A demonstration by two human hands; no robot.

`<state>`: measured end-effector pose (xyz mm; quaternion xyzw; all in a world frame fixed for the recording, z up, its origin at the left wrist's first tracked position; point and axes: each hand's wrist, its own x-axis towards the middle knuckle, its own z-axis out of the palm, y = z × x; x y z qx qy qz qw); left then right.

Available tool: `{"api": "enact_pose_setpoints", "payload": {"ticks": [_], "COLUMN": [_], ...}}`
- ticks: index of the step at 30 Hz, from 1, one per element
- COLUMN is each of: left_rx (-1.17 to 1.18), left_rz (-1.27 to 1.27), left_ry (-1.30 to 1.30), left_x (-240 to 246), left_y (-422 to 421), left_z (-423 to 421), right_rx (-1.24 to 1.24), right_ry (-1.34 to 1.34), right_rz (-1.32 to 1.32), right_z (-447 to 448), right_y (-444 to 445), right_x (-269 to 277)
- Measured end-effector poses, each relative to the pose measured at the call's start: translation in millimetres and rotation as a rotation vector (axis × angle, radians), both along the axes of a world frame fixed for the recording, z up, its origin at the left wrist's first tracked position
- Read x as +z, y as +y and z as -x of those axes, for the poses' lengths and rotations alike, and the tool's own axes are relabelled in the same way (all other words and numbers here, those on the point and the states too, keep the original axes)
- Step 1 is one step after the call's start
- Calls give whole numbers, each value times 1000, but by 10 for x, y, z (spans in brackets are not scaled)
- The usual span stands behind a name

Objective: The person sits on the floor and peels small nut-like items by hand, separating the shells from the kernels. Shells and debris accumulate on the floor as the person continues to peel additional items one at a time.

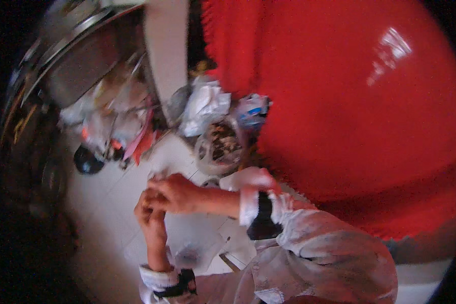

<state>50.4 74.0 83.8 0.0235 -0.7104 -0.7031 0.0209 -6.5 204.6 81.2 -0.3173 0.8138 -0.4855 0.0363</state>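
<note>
My left hand and my right hand meet above the tiled floor, their fingers curled together. From them hangs what looks like a translucent plastic bag, with something darker low in it. The two hands seem to pinch its top, though blur hides the exact grip. Beyond my right hand stands a pale, round container holding brown scraps. A crumpled white plastic bag lies behind that container, and a blue and white package is beside it.
A red cloth with a fringed edge covers a large surface on the right. Plastic bags and a dark round object lie at the left, below a metal-edged counter. A pale upright post stands between.
</note>
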Motion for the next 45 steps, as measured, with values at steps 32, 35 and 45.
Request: {"api": "enact_pose_setpoints", "payload": {"ticks": [32,35,45], "left_rx": [-27,-7,5], "left_rz": [501,432,506], "left_ry": [253,274,287], "left_x": [26,7,13], "left_y": [-123,-89,-121], "left_z": [86,71,63], "right_rx": [146,151,198], "right_ry": [-859,-873,-956], "right_rz": [323,316,380], "right_z": [105,96,87], "right_y": [81,87,69], "right_x": [238,211,190]}}
